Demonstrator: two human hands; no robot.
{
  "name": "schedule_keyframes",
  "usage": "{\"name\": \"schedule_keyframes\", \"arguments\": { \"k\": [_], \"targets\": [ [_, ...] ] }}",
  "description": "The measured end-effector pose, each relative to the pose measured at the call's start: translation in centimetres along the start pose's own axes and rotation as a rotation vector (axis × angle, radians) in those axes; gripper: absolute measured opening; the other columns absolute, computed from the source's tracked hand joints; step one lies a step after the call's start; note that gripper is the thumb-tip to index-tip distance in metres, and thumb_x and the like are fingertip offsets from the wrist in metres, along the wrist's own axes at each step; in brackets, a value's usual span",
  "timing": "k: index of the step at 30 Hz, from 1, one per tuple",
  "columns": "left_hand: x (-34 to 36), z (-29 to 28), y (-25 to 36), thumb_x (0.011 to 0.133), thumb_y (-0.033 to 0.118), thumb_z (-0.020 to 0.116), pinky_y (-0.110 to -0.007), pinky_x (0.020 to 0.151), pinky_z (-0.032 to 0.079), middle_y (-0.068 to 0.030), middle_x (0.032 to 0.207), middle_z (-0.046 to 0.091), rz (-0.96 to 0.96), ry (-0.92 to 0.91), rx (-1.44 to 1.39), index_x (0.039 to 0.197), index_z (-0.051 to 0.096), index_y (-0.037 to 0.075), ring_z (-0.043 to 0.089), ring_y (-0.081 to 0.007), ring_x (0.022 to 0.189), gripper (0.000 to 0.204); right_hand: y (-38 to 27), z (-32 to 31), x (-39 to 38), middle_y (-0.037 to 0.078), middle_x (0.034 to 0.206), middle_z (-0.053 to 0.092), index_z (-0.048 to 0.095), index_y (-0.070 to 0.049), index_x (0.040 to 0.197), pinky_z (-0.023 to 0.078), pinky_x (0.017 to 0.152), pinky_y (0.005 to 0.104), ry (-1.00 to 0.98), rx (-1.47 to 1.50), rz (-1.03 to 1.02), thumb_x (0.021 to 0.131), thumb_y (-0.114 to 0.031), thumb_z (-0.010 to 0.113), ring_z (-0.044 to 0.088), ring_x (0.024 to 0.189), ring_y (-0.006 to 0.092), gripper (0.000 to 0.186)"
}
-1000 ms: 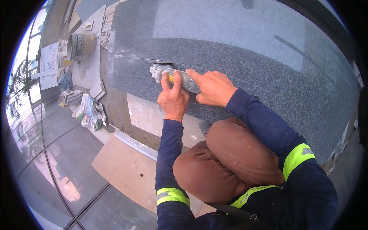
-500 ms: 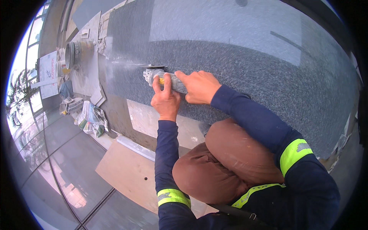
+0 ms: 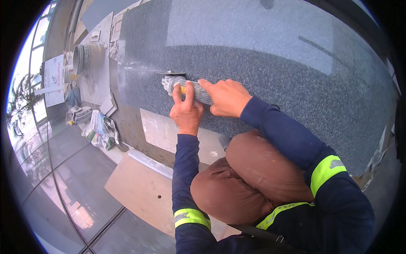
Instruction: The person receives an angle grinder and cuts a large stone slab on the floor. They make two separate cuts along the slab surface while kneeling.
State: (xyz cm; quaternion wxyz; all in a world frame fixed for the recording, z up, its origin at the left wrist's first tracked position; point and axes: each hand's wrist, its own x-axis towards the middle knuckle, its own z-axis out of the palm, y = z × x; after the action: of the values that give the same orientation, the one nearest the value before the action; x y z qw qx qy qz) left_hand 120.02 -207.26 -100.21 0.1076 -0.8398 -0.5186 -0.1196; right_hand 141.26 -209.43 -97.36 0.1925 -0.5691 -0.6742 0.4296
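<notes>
Both of my hands are closed around a dusty angle grinder (image 3: 197, 92) lying low over a speckled grey granite slab (image 3: 270, 80). My left hand (image 3: 187, 111) grips it near the head, two fingers reaching over the top. Behind that, my right hand (image 3: 228, 97) wraps the body, its index finger laid along it. The thin cutting disc (image 3: 174, 73) stands at the far side of the grinder, its edge at the slab. Pale dust (image 3: 135, 69) streams leftward from the disc along a light line on the stone.
A dusty bucket (image 3: 79, 59) lies to the left of the slab, near crumpled plastic bags (image 3: 102, 129). A beige board (image 3: 139, 186) lies on glossy dark floor tiles (image 3: 76, 186). My bent knees (image 3: 262, 165) are close to the slab's near edge.
The grinder and both hands have shifted slightly to the right along the line on the slab. My hold on it is unchanged, and dust still streams left.
</notes>
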Motion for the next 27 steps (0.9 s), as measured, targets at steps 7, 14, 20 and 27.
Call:
{"name": "schedule_keyframes", "arguments": {
  "k": [7, 14, 20, 27],
  "targets": [
    [-0.4, -0.4, 1.2, 0.073, 0.009, 0.076, -0.041, 0.057, 0.061, -0.0203, 0.143, 0.065, 0.007, 0.005, -0.002, 0.139, 0.067, 0.027, 0.077, -0.0334, 0.069, 0.069, 0.2, -1.0, -1.6, 0.029, 0.091, 0.076, 0.050, -0.005, 0.156, 0.062, 0.081, 0.0571, -0.004, -0.011, 0.008, 0.074, -0.011, 0.073, 0.076, 0.090, 0.0490, 0.085],
    [-0.3, -1.1, 1.9, 0.074, 0.010, 0.076, -0.040, 0.056, 0.061, -0.0213, 0.142, 0.065, 0.033, 0.006, -0.001, 0.138, 0.068, 0.025, 0.077, -0.0332, 0.069, 0.067, 0.1, -1.6, -2.5, 0.028, 0.092, 0.076, 0.050, -0.005, 0.156, 0.062, 0.080, 0.0576, -0.010, -0.018, 0.018, 0.075, -0.012, 0.074, 0.075, 0.091, 0.0497, 0.085],
    [-0.3, -0.7, 1.2, 0.074, 0.008, 0.075, -0.041, 0.057, 0.061, -0.0216, 0.142, 0.065, 0.010, -0.008, -0.017, 0.138, 0.068, 0.024, 0.077, -0.0339, 0.070, 0.066, 0.2, -0.9, -1.5, 0.028, 0.094, 0.077, 0.051, -0.005, 0.155, 0.062, 0.081, 0.0582, -0.005, -0.011, 0.016, 0.076, -0.011, 0.073, 0.075, 0.092, 0.0496, 0.083],
    [0.6, 0.6, -0.9, 0.075, 0.007, 0.074, -0.043, 0.059, 0.062, -0.0209, 0.145, 0.063, -0.026, -0.031, -0.023, 0.139, 0.066, 0.025, 0.077, -0.0359, 0.073, 0.067, 0.3, 1.0, 2.0, 0.029, 0.099, 0.077, 0.052, -0.006, 0.155, 0.061, 0.085, 0.0578, -0.010, -0.011, 0.013, 0.076, -0.012, 0.071, 0.075, 0.095, 0.0498, 0.081]
  ]
}}
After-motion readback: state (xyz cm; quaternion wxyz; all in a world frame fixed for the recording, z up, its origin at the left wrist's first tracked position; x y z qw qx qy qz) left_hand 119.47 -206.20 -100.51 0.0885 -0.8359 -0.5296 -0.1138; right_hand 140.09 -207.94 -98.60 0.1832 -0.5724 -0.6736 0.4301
